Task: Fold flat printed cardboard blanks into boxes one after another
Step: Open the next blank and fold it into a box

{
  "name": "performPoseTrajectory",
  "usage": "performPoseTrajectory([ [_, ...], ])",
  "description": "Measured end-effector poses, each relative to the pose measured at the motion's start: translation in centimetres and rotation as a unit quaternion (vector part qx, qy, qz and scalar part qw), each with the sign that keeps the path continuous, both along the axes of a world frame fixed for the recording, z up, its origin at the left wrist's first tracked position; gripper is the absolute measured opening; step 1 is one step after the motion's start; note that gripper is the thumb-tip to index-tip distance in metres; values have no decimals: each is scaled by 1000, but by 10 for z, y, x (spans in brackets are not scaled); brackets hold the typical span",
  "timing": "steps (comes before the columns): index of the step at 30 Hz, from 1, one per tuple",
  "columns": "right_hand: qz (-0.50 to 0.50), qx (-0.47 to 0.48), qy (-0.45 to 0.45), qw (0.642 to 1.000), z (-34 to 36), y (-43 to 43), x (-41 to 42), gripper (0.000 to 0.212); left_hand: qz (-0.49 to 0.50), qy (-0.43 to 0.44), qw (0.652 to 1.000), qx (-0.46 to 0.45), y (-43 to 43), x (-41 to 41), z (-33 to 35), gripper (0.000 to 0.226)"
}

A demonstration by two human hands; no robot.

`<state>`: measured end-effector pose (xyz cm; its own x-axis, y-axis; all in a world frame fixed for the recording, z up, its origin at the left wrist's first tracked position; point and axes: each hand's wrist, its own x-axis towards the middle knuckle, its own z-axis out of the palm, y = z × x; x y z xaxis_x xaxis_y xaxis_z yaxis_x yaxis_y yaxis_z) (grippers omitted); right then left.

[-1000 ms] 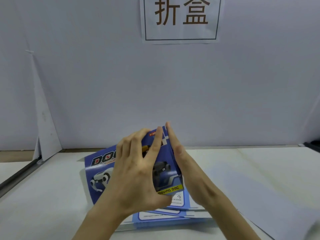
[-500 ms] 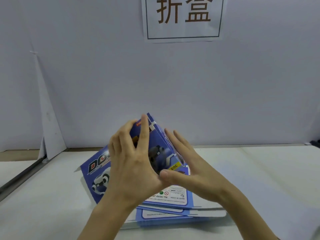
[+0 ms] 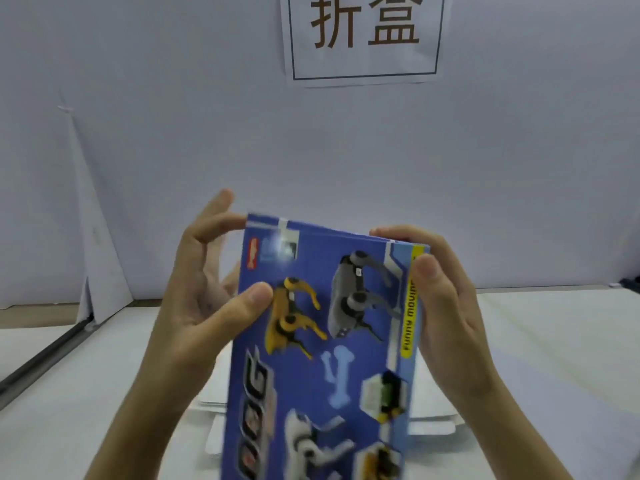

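Here: one blue printed box [image 3: 322,341], held upright at centre frame above the worktop [image 3: 554,358]. My left hand [image 3: 194,296] pinches its left edge, thumb on the front, fingers behind. My right hand [image 3: 446,313] grips the upper right corner, fingers curled over the top. White flat blanks [image 3: 433,422] lie stacked beneath.

We look down on a white table [image 3: 554,358] that reaches back to a pale wall. Toward six o'clock lies a stack of flat blanks [image 3: 434,422], showing white and mostly hidden from us. A dark rail [image 3: 41,358] slants along the table at eight o'clock. At three o'clock, by the far edge, sits a small dark object [image 3: 631,283], too cropped to identify.
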<state>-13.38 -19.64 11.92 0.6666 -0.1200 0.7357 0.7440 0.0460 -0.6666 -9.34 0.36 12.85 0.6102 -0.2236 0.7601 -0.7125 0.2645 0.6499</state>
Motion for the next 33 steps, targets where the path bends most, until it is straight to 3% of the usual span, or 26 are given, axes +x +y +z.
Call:
performPoseTrajectory([
  [3,3,15,8,1000,5,8,-6,32,-96,26,994,-44,-12,-7,-4,38],
  [8,-40,8,-21,999,5,6,-10,21,-50,44,992,-109,-27,-13,-6,26],
  [13,-53,6,-38,998,6,2,-10,20,5,27,995,-95,-27,-15,-7,14],
  [19,-6,25,-35,999,5,6,-8,25,4,11,994,-108,-25,-10,-12,12],
  [22,-49,-4,-54,997,3,1,-6,21,-3,7,996,-94,-26,-9,-11,12],
  [24,-65,-33,-5,997,2,-3,2,33,16,8,995,-97,-27,-6,-11,12],
  [26,-21,-43,128,991,2,-11,14,48,85,-7,987,-136,-26,-2,-12,11],
  [28,46,-136,284,948,-1,-26,17,65,158,-9,968,-196,-22,6,-12,8],
  [30,90,-273,389,875,-4,-42,17,83,174,20,955,-239,-15,14,-14,7],
  [31,95,-313,400,856,-7,-46,14,87,166,38,955,-241,-13,19,-16,8],
  [33,67,-302,383,871,-10,-51,10,76,170,56,963,-203,-14,27,-20,13],
])
